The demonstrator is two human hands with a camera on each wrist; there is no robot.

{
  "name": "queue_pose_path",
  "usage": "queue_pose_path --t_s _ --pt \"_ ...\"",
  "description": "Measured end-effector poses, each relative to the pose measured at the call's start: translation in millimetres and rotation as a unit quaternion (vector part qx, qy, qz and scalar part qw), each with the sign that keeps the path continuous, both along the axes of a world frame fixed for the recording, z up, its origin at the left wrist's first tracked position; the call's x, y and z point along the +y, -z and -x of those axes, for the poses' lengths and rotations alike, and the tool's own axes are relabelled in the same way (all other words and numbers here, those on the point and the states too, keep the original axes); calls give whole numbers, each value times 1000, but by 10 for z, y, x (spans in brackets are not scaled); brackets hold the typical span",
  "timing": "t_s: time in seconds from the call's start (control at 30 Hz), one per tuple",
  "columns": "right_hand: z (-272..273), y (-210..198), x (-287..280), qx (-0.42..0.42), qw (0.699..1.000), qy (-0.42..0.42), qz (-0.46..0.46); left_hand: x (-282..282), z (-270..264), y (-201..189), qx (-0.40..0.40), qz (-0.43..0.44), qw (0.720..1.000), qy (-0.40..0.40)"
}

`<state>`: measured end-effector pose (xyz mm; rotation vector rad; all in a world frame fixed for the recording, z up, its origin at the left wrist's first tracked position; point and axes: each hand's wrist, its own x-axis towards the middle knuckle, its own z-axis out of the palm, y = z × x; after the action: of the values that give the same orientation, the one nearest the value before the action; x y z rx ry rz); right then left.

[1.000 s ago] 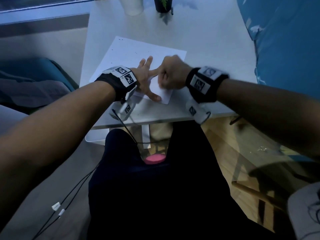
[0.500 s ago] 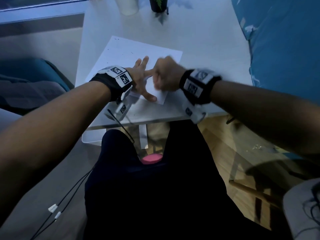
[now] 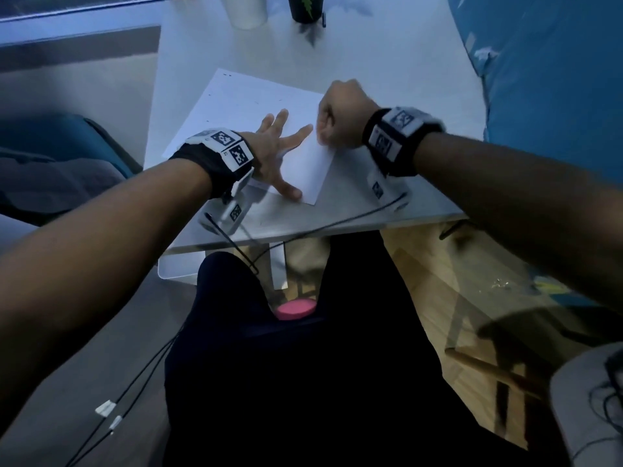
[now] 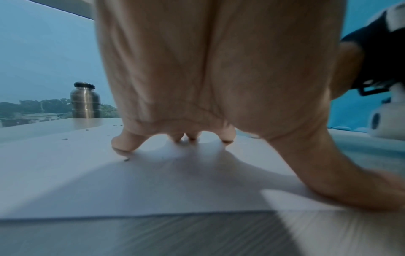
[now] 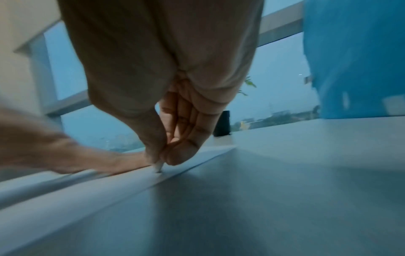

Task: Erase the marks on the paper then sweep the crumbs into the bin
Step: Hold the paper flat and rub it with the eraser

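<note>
I have the left hand [image 3: 273,153] spread flat with its fingers straight and splayed, pressing down on the paper [image 3: 249,106], which lies on the white table [image 3: 397,62] at an angle, its near corner close to the table's front edge. My right hand [image 3: 340,114] is curled into a loose fist at the paper's right edge, just beside the left index finger; in the right wrist view its thumb and fingers pinch a small pale eraser [image 5: 158,167], the tip touching the sheet close to that edge. From the left wrist view I can see dark crumbs [image 4: 126,159] scattered on the paper near the fingertips [image 4: 122,145] and further off. A steel bottle [image 4: 86,100] stands at the far side of the table, and in the head view a white cup [image 3: 243,10] and a dark plant pot [image 3: 306,7] sit beyond the sheet
</note>
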<state>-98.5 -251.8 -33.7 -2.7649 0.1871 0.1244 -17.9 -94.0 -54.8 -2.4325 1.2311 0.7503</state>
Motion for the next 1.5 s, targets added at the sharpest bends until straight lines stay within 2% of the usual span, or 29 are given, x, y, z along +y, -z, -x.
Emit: queue_pose_path --t_s 0.1,0.17,0.27,0.3,0.43,0.6,0.77,0.8,0.9,0.93,1.07,1.2,1.27,1.33,1.37,1.5 --pt "142 165 386 42 993 -112 6 55 -47 -18 23 12 1000 0" --pt "116 163 292 16 997 -79 -15 98 -52 -18 19 14 1000 11" --pt "-15 74 -94 -8 997 56 -56 154 -88 -45 16 24 999 26" --pt "-7 92 -163 -7 995 73 -68 168 -114 -65 28 40 999 19" --pt "45 186 -145 -29 997 48 -61 176 -182 -89 64 142 987 -32" --pt "-40 196 -118 -29 999 36 -23 88 -88 -4 46 179 982 -40" --pt "-176 200 10 -28 998 59 -11 111 -95 55 27 128 991 -34" --pt "-167 234 99 -29 999 43 -3 103 -92 52 22 117 993 -26" --pt "-24 254 388 -8 997 -82 -4 81 -95 25 28 90 995 -19" --pt "-21 216 369 3 996 -92 -2 73 -105 33 31 83 996 -17" --pt "-237 74 -83 -38 998 25 -39 32 -119 74 17 60 998 -16" --pt "-52 143 334 7 995 -98 -28 34 -156 61 38 62 997 -18" --pt "-109 133 163 -10 996 -82 -22 27 -150 75 33 55 998 -18" --pt "-221 64 -110 -40 998 -3 -46 9 -136 82 20 43 999 -15" --pt "-218 59 -98 -61 997 -1 -42 7 -129 73 19 41 999 -15" --pt "-36 132 329 -37 992 -118 -33 13 -158 76 32 45 998 -17"
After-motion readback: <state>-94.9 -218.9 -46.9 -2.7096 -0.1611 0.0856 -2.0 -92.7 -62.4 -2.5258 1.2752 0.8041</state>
